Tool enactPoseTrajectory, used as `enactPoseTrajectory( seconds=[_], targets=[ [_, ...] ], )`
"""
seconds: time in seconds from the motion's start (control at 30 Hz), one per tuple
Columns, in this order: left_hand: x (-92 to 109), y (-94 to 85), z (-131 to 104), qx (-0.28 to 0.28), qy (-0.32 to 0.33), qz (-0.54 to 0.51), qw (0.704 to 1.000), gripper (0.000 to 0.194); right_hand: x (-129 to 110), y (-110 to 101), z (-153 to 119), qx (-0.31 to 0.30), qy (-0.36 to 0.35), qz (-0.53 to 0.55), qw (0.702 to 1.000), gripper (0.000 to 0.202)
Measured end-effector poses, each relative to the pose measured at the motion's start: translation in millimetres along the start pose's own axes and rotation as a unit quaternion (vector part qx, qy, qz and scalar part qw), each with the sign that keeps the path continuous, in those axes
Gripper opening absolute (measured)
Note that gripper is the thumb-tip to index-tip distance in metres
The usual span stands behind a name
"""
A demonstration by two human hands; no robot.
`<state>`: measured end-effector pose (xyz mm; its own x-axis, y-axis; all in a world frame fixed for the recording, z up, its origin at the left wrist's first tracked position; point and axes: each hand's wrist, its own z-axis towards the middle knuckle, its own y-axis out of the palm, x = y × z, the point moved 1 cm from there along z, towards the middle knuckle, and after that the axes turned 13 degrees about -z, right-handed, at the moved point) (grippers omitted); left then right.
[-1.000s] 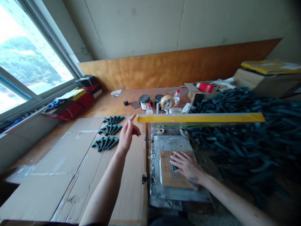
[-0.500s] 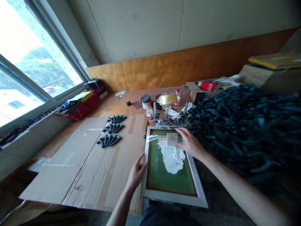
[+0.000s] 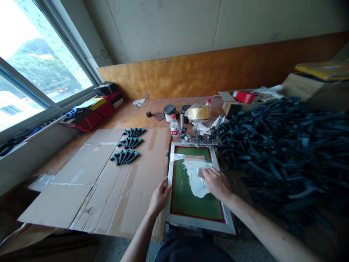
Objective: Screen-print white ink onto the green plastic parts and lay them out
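In front of me lies a screen-printing frame (image 3: 229, 225) with a green mesh (image 3: 180, 196) and a light metal border. A thick patch of white ink (image 3: 196, 187) spreads over the middle of the mesh. My right hand (image 3: 218, 183) is closed on a small flat scraper (image 3: 201, 173), whose lower part touches the ink; the fingers cover much of it. At the frame's left border, my left hand (image 3: 160, 194) grips the edge, fingers curled against it. Clear tape (image 3: 177, 157) and a brownish strip (image 3: 194, 157) cross the mesh near its top.
Dark curved pieces lie in three groups (image 3: 125, 157) on a flattened cardboard sheet (image 3: 109, 203) at left. A big heap of similar pieces (image 3: 286, 145) crowds the right. Behind the frame stand a metal clamp (image 3: 199, 139), a bottle (image 3: 174, 127), a tub (image 3: 169, 112) and a tape roll (image 3: 199, 112).
My right hand has brought the scraper down from the top of the mesh toward me, into the white ink, and tilted it. My left hand stays at the frame's left edge.
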<state>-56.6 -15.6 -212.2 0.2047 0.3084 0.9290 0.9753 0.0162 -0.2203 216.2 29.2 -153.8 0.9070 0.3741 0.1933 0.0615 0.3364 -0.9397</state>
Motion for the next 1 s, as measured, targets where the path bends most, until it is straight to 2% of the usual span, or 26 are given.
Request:
enactPoseTrajectory(
  seconds=[0.13, 0.2, 0.27, 0.33, 0.37, 0.43, 0.53, 0.57, 0.63, 0.73, 0.83, 0.9, 1.0],
  targets=[
    [0.0, 0.2, -0.8, -0.004, 0.009, 0.008, 1.0, 0.061, -11.2, -9.3, -25.3, 0.035, -0.16, 0.056, 0.985, 0.021],
    [0.2, 0.2, -1.0, -0.008, 0.013, 0.01, 1.0, 0.061, -3.2, -18.2, -28.6, 0.021, -0.234, 0.092, 0.968, 0.019],
    [0.3, 0.3, -1.0, -0.006, 0.013, 0.008, 1.0, 0.061, 6.9, -25.6, -22.7, -0.019, -0.265, 0.123, 0.956, 0.015],
    [0.6, 0.1, -0.9, 0.0, 0.011, 0.003, 1.0, 0.061, 11.7, -27.4, -13.3, -0.036, -0.236, 0.138, 0.961, 0.012],
    [0.8, -0.1, -0.8, 0.004, 0.011, 0.0, 1.0, 0.062, 10.9, -25.7, -10.3, -0.025, -0.207, 0.136, 0.968, 0.012],
    [1.2, -0.7, -0.7, 0.007, 0.011, -0.009, 1.0, 0.062, 3.8, -18.8, -12.8, 0.039, -0.166, 0.118, 0.978, 0.018],
    [1.9, -1.4, -0.6, 0.007, 0.012, -0.027, 1.0, 0.064, -7.2, -8.9, -33.9, 0.131, -0.191, 0.095, 0.968, 0.03],
    [2.1, -1.4, -0.5, 0.007, 0.011, -0.033, 0.999, 0.064, -7.6, -8.0, -40.2, 0.132, -0.21, 0.102, 0.963, 0.03],
    [3.2, -1.3, -0.4, 0.008, 0.003, -0.044, 0.999, 0.065, -3.1, -10.0, -41.7, 0.083, -0.224, 0.131, 0.962, 0.026],
    [8.8, -1.9, -1.7, 0.005, -0.013, -0.063, 0.998, 0.067, 9.2, -19.4, -9.7, 0.017, -0.169, 0.171, 0.971, 0.02],
    [24.3, -6.2, -7.3, -0.007, -0.018, -0.107, 0.994, 0.075, 21.7, -32.6, 41.3, -0.004, -0.068, 0.14, 0.988, 0.045],
    [42.0, -11.3, -13.3, -0.021, -0.024, -0.151, 0.988, 0.082, 35.4, -44.4, 66.5, -0.02, -0.011, 0.087, 0.996, 0.058],
    [79.8, -19.4, -20.8, -0.03, -0.027, -0.215, 0.976, 0.074, 71.9, -60.7, 75.9, 0.035, 0.074, 0.058, 0.995, 0.055]
  ],
)
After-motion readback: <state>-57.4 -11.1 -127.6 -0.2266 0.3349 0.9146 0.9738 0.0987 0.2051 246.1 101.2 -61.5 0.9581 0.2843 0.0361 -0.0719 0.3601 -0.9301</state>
